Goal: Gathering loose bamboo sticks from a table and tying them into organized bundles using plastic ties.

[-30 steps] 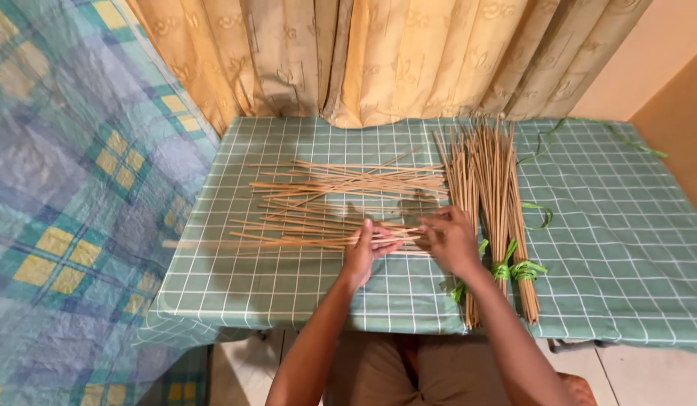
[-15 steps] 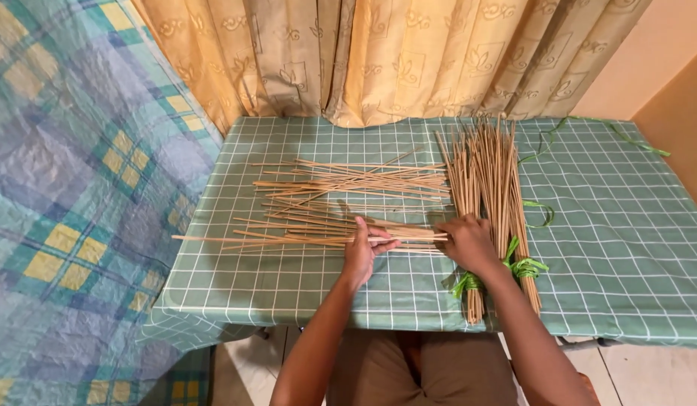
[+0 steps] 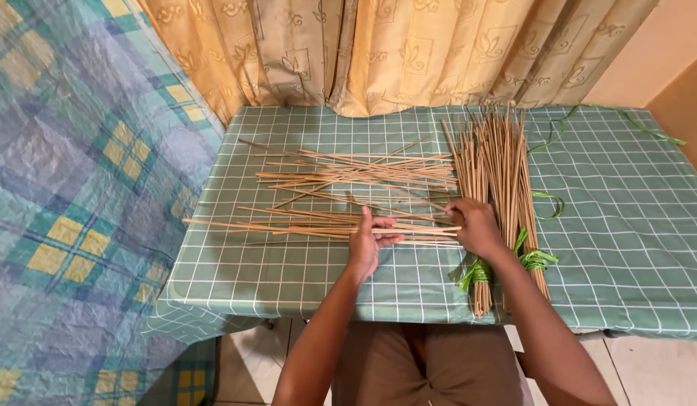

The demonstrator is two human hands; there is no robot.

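While both hands rest on the table:
Left hand (image 3: 368, 244): laid on loose sticks (image 3: 318, 224), fingers pinched round a few.
Right hand (image 3: 474, 226): curled closed over the same sticks' right ends.
Tied bundle (image 3: 498, 173): bound with green ribbon (image 3: 536, 259), just right of the right hand.
Far pile (image 3: 356, 171): spread on the checked tablecloth (image 3: 626, 225).
Curtain (image 3: 393, 53): hung behind.

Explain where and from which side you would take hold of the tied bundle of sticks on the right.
Probably best to grip the tied bundle of sticks at the green ribbon, coming from above with fingers wrapping across it. There the sticks are bound tight; toward the curtain they fan out loose. The right hand already rests beside that spot.
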